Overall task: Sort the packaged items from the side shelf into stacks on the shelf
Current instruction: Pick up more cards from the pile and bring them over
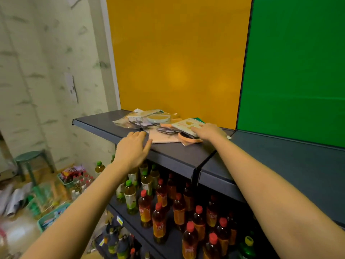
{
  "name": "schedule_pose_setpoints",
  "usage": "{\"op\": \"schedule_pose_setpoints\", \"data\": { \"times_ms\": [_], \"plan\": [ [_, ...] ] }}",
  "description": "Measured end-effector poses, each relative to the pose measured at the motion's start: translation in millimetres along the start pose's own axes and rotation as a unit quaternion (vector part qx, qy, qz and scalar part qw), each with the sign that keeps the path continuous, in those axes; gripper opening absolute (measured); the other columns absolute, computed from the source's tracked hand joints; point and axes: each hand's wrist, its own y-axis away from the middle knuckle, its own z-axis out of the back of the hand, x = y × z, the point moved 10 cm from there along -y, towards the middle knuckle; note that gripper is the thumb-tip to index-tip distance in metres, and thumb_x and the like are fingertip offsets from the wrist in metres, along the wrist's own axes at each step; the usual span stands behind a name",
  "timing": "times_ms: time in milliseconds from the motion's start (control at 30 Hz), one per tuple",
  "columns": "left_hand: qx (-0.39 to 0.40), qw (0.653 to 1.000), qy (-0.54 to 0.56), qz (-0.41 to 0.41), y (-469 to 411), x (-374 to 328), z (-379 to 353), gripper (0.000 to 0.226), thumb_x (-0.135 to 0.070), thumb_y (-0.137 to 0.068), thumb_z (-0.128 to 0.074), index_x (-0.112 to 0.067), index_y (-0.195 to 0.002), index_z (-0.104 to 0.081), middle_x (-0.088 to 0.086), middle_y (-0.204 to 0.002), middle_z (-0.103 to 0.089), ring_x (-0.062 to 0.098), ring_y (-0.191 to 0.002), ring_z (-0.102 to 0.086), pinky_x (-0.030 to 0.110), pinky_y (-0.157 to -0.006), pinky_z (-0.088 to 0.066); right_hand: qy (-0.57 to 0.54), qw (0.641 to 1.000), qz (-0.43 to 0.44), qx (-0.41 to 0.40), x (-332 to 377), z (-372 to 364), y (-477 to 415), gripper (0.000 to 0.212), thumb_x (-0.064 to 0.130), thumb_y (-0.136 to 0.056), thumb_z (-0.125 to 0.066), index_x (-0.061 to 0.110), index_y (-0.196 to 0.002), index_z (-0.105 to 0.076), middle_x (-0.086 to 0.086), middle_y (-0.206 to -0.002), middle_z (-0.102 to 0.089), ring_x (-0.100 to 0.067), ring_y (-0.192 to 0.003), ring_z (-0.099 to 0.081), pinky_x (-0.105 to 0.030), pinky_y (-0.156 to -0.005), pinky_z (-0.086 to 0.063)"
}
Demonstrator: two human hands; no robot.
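in the foreground, two bare forearms are seen reaching forward from the lower edge. beneath them, red-capped bottles (158, 219) of amber drink are ranged upright on the lower shelf, with green-capped bottles (129, 195) behind them towards the left.

further out, the left hand (133, 148) is held flat, palm down, over the front edge of the dark shelf (99, 121). its fingers are stretched out and nothing is grasped by them; the fingertips are just beside the near corner of a flat pinkish packet (164, 136), and whether it is touched cannot be told. the right hand (209, 130) is laid with straight fingers on a pale printed packet (186, 125); no curl round it is seen, and the thumb is hidden.

the packaged items (147, 118) are found in a loose, overlapping heap on the shelf top, towards its back and right part, near the seam with the next shelf section. a round pale item (158, 117) lies among clear wrappers at the rear of the heap.

behind the heap an orange panel (177, 62) is set upright, with a green panel (298, 62) beside it to the right. far left, a green stool (29, 156) and a basket (65, 181) of goods are seen on the floor, blurred.
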Motion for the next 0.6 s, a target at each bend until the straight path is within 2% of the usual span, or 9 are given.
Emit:
{"op": "schedule_pose_setpoints", "data": {
  "times_ms": [133, 267, 333, 400, 433, 467, 533, 600],
  "plan": [
    [-0.010, 1.000, 0.012, -0.020, -53.1, 12.3, -8.2, 0.042, -0.040, -0.097, -0.035, -0.014, -0.126, -0.049, 0.010, -0.128, -0.057, 0.027, -0.118, -0.050, 0.038, -0.087, -0.045, 0.009, 0.998, -0.050, 0.030, 7.8, -14.6, -37.4, 0.091, 0.080, -0.078, -0.025, 0.016, -0.140, -0.041, -0.011, -0.144, -0.045, -0.033, -0.128, -0.044, -0.040, -0.099, -0.039],
    [-0.018, 0.998, 0.038, -0.053, -104.3, 13.8, -27.9, 0.041, -0.039, -0.096, -0.037, -0.013, -0.124, -0.052, 0.010, -0.126, -0.059, 0.029, -0.113, -0.054, 0.039, -0.085, -0.046, 0.010, 0.996, -0.073, 0.047, 13.0, -22.1, -61.4, 0.103, 0.091, -0.065, -0.027, 0.023, -0.142, -0.039, -0.007, -0.148, -0.041, -0.032, -0.133, -0.041, -0.039, -0.102, -0.036],
    [-0.023, 0.995, 0.074, -0.055, -123.3, 12.6, -39.3, 0.041, -0.038, -0.096, -0.038, -0.011, -0.122, -0.053, 0.010, -0.125, -0.060, 0.029, -0.113, -0.055, 0.039, -0.085, -0.046, -0.004, 0.995, -0.076, 0.064, 11.7, -34.1, -85.9, 0.120, 0.099, -0.043, -0.026, 0.033, -0.143, -0.035, -0.003, -0.150, -0.038, -0.031, -0.135, -0.038, -0.041, -0.104, -0.034],
    [-0.023, 0.993, 0.098, -0.066, -135.8, 6.9, -50.2, 0.040, -0.037, -0.096, -0.039, -0.010, -0.121, -0.055, 0.009, -0.124, -0.061, 0.028, -0.113, -0.055, 0.038, -0.085, -0.045, -0.005, 0.993, -0.084, 0.087, 4.8, -47.5, -111.1, 0.138, 0.100, -0.019, -0.028, 0.036, -0.140, -0.038, -0.002, -0.148, -0.041, -0.031, -0.132, -0.042, -0.041, -0.104, -0.037],
    [-0.026, 0.991, 0.104, -0.079, -142.4, 3.3, -54.8, 0.039, -0.037, -0.095, -0.040, -0.010, -0.120, -0.055, 0.009, -0.123, -0.062, 0.028, -0.112, -0.056, 0.037, -0.085, -0.045, -0.012, 0.992, -0.083, 0.095, 6.2, -47.2, -112.5, 0.134, 0.098, -0.022, -0.034, 0.033, -0.139, -0.041, -0.003, -0.147, -0.043, -0.030, -0.130, -0.044, -0.041, -0.105, -0.038],
    [-0.029, 0.989, 0.108, -0.092, -148.7, 0.2, -58.7, 0.039, -0.037, -0.095, -0.040, -0.010, -0.119, -0.055, 0.010, -0.122, -0.063, 0.028, -0.111, -0.056, 0.037, -0.084, -0.045, -0.029, 0.991, -0.084, 0.101, 10.5, -41.9, -104.5, 0.120, 0.093, -0.039, -0.045, 0.027, -0.138, -0.043, -0.004, -0.146, -0.043, -0.029, -0.130, -0.045, -0.041, -0.106, -0.038],
    [-0.030, 0.986, 0.118, -0.111, -162.1, -5.1, -64.7, 0.038, -0.037, -0.095, -0.041, -0.009, -0.117, -0.056, 0.010, -0.119, -0.063, 0.028, -0.109, -0.056, 0.037, -0.082, -0.044, -0.088, 0.984, -0.100, 0.117, 17.3, -34.5, -89.6, 0.084, 0.065, -0.077, -0.056, 0.013, -0.140, -0.038, -0.008, -0.148, -0.040, -0.028, -0.132, -0.042, -0.036, -0.108, -0.035],
    [-0.025, 0.983, 0.130, -0.129, -174.8, -10.8, -70.9, 0.036, -0.037, -0.095, -0.042, -0.009, -0.112, -0.058, 0.011, -0.114, -0.064, 0.029, -0.107, -0.056, 0.037, -0.078, -0.044, -0.129, 0.978, -0.123, 0.112, 6.2, -30.2, -94.2, 0.074, 0.048, -0.088, -0.055, 0.004, -0.143, -0.031, -0.013, -0.149, -0.035, -0.029, -0.134, -0.039, -0.034, -0.104, -0.034]
  ]
}}
